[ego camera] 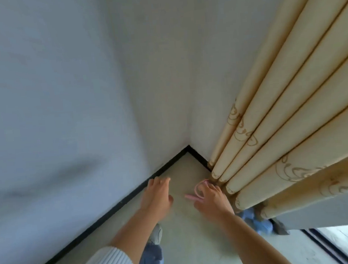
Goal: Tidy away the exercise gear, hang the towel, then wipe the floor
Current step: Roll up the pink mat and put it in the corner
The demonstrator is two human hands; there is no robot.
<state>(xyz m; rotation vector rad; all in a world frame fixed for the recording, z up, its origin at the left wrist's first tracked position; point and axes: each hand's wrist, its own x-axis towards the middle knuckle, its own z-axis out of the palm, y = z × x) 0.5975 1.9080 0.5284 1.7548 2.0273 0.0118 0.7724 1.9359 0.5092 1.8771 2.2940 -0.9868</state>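
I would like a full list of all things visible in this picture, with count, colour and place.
Pleated fabric curtain: one, cream with gold pattern, right side.
Smooth floor: one, beige, bottom centre.
Skirting board: black, along both walls.
Pink elastic loop band: one, pink, gripped, beside curtain foot.
Blue rounded objects: number unclear, light blue, on floor under curtain edge.
Left hand: one, open, above floor.
Right hand: one, grips band.

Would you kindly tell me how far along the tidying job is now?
Done: unclear; blue items, perhaps gear, lie by the curtain. In hand: the right hand grips a pink band; the left hand is open. Left: no towel or cloth is in view, so hanging and wiping the floor seem pending.
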